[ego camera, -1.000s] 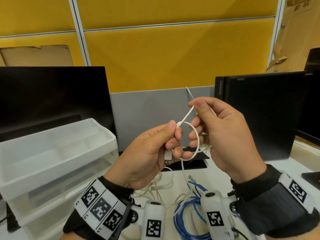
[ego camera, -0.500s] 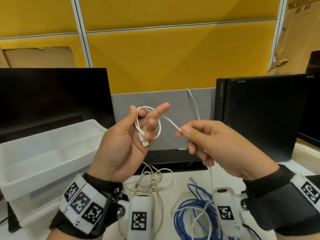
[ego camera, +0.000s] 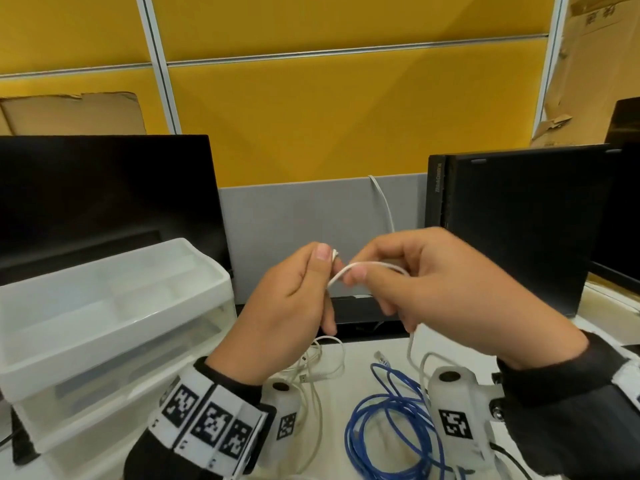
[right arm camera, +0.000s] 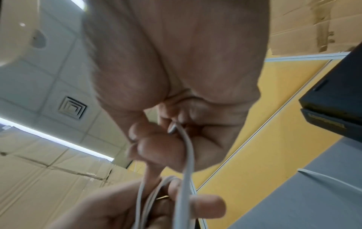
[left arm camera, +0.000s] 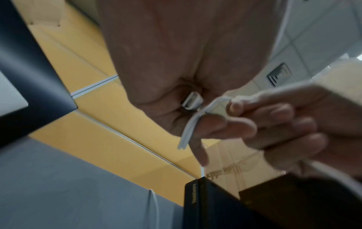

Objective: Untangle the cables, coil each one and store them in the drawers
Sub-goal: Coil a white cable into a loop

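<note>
A thin white cable (ego camera: 375, 265) is held up in front of me between both hands. My left hand (ego camera: 294, 306) pinches small loops of it with its white plug (left arm camera: 192, 101) tucked in the fingers. My right hand (ego camera: 426, 285) grips the strand (right arm camera: 188, 148) close beside the left, fingers curled; the cable's tail drops from it to the desk. A blue cable (ego camera: 391, 427) lies coiled loosely on the desk below, and a beige cable tangle (ego camera: 318, 362) lies under my left hand. The translucent drawer unit (ego camera: 104, 320) stands at the left, its drawers closed.
A black monitor (ego camera: 104, 199) stands behind the drawer unit and a black computer case (ego camera: 519, 226) at the right. A grey and yellow partition closes the back, with a white wire (ego camera: 382, 202) hanging down it. Cardboard leans at both back corners.
The hands were apart with the strand stretched between them; now the right hand has come in to the left, laying another turn of white cable onto the loops there.
</note>
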{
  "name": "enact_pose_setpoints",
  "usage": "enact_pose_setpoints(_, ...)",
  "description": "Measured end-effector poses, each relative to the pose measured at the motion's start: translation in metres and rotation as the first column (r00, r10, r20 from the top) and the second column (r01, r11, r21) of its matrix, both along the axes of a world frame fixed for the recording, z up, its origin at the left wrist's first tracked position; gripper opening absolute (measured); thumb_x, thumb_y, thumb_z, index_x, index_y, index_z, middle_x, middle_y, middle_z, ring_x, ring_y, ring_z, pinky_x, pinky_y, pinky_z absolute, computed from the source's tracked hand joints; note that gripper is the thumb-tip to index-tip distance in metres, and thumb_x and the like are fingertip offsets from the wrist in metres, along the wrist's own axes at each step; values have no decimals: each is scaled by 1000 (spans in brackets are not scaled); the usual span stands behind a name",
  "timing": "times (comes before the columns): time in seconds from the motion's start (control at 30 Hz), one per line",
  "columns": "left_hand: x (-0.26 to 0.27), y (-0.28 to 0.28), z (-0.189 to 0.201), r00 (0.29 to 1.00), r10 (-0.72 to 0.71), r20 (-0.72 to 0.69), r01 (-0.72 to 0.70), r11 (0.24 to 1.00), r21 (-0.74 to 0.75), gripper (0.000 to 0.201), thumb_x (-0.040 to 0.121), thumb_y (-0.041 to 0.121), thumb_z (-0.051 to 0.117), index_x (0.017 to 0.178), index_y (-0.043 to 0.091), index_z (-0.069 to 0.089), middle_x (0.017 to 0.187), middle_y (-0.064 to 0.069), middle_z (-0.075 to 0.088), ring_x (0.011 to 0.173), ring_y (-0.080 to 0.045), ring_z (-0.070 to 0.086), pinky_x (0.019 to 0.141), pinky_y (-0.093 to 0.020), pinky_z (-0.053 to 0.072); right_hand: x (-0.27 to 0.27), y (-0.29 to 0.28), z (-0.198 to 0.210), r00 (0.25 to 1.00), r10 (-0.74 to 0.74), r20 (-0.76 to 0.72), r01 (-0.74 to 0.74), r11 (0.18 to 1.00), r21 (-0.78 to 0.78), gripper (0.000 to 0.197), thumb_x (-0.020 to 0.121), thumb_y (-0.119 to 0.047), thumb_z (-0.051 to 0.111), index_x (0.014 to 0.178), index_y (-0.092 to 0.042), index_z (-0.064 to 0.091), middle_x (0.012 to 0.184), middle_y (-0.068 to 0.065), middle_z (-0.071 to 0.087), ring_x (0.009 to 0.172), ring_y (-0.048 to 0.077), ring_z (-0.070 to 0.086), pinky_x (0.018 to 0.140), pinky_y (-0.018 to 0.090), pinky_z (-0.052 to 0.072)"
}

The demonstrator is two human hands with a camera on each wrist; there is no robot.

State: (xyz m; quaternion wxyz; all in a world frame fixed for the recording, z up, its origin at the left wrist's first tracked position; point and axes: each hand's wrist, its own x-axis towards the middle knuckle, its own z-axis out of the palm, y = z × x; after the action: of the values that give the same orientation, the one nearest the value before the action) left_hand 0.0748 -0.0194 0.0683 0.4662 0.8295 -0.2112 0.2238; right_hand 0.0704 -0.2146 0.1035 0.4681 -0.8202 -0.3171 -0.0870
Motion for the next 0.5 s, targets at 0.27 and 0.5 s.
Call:
enact_pose_setpoints(0.27,-8,7,17,855,-475,-208,360,833,-420,35,111,32,38,85,14,54,68,5,34,52,-7,26,51,-17,26,21,-8,-10,997,-76,9,72,966,248,11,96,-35,72,93,-26,78,66,2,52,50,3,43,48,16,39)
enact_pose_setpoints(0.5,1,11,21,765,-643,38,357,375,-855,31,113,32,29,93,17,47,127,-6,71,59,-4,50,65,-19,50,19,22,-26,997,-74,-14,72,991,-114,23,111,-30,46,116,-33,68,69,1,66,50,-2,52,51,12,41)
